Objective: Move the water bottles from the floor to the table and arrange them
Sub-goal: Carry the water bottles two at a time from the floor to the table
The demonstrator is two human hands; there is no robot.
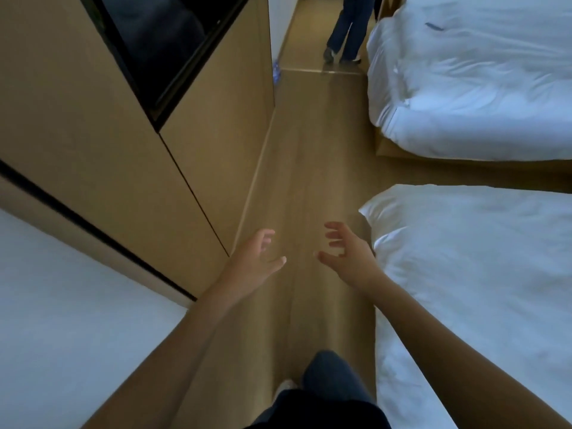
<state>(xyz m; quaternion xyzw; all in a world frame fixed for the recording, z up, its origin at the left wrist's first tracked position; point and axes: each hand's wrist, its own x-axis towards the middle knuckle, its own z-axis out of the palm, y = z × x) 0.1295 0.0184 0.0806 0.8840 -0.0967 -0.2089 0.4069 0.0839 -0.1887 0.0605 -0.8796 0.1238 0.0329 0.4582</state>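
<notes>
My left hand [255, 261] and my right hand [346, 253] reach out in front of me over the wooden floor [309, 150], both with fingers spread and loosely bent, holding nothing. Far ahead on the floor, a water bottle with a blue label [276, 72] stands at the corner of the wooden wall panel, mostly hidden by it. A white table top [62, 320] lies at the lower left.
A wooden wall panel [93, 134] with a dark screen [164, 41] runs along the left. Two beds with white bedding stand on the right, one close by [479, 289] and one farther off [479, 72]. Another person's legs [346, 29] stand at the far end of the aisle.
</notes>
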